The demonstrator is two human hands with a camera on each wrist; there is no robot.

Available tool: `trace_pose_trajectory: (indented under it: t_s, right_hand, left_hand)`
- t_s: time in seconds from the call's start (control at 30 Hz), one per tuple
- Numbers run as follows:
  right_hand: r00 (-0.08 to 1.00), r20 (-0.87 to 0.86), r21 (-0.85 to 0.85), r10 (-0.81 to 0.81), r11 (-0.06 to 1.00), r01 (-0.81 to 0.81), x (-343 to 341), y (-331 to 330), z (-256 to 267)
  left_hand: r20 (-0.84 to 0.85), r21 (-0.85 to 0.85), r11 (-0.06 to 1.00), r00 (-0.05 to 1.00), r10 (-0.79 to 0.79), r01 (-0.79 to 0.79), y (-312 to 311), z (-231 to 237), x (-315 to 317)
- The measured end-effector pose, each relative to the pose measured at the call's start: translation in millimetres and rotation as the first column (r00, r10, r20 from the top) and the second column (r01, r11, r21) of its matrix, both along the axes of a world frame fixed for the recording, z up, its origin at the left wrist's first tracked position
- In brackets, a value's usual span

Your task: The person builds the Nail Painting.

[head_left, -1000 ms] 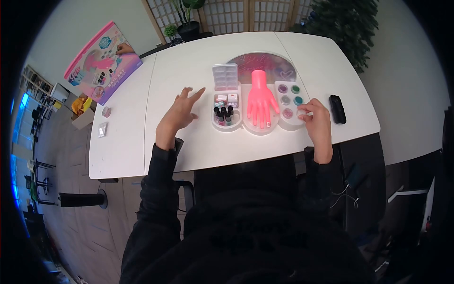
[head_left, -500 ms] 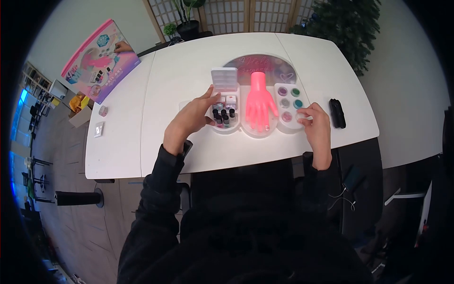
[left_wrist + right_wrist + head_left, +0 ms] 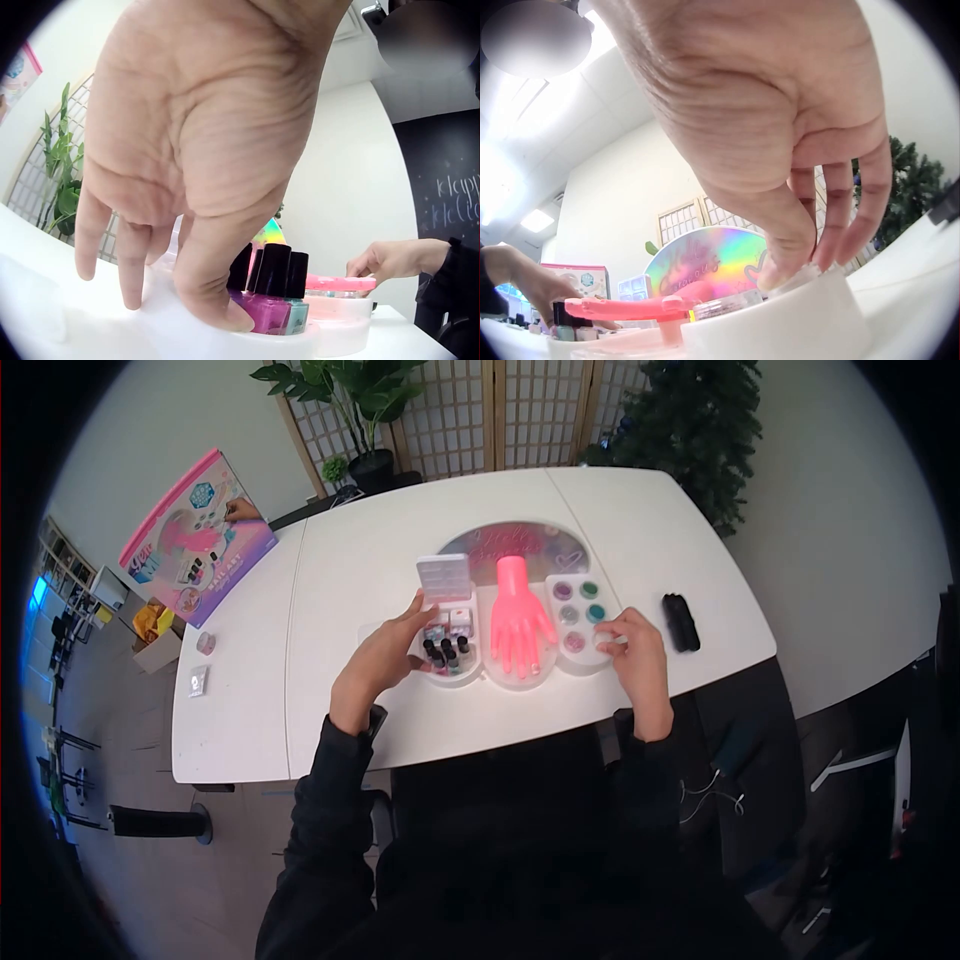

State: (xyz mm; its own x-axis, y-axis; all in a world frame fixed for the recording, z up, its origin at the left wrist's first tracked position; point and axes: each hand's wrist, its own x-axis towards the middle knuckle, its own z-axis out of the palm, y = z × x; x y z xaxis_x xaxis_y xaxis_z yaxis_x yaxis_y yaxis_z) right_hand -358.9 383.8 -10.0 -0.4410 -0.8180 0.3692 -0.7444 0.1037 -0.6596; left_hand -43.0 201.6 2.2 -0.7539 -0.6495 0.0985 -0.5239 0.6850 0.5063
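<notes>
A white nail-art station holds a pink model hand (image 3: 519,625) in its middle. My left hand (image 3: 382,659) is spread along the left tray (image 3: 455,679), its thumb on the rim beside black-capped nail polish bottles (image 3: 275,289) and its other fingers straight farther back. At the right tray (image 3: 573,661), my right hand (image 3: 640,663) pinches a small clear-topped pot (image 3: 795,281) between thumb and fingers, low at the front right slot. Its fingers partly hide the pot. Glitter pots (image 3: 569,615) in purple, green, teal, silver and pink sit beside it.
An iridescent half-round panel (image 3: 563,550) stands behind the model hand. A clear compartment lid (image 3: 443,576) is raised at the left tray. A black case (image 3: 680,623) lies at right. Farther left are the product box (image 3: 198,540), a small round pot (image 3: 206,643) and a packet (image 3: 198,681).
My left hand has come right from above the table to the left tray's edge. The right hand stays at the same pot. The head view has tilted up.
</notes>
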Motion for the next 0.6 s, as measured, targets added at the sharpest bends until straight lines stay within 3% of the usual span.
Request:
trace_pose_trajectory:
  t_s: [0.07,0.2,0.4,0.6]
  right_hand:
    - [1.0,-0.013,0.004,0.017,1.0,-0.017,-4,-1,1]
    - [0.999,0.015,0.027,0.034,0.999,-0.034,-4,-1,3]
    - [0.992,-0.118,0.018,0.049,0.999,-0.047,-4,-2,1]
    - [0.99,-0.135,-0.003,0.045,0.999,-0.046,-9,-4,-9]
  left_hand:
    - [0.15,0.073,0.992,0.984,0.094,-0.106,4,11,0]
    - [0.141,0.06,0.992,0.984,0.106,-0.115,5,11,0]
    - [0.002,-0.087,0.995,0.998,0.057,-0.057,-3,-7,6]
    - [0.098,-0.003,0.988,0.983,0.157,-0.157,2,4,3]
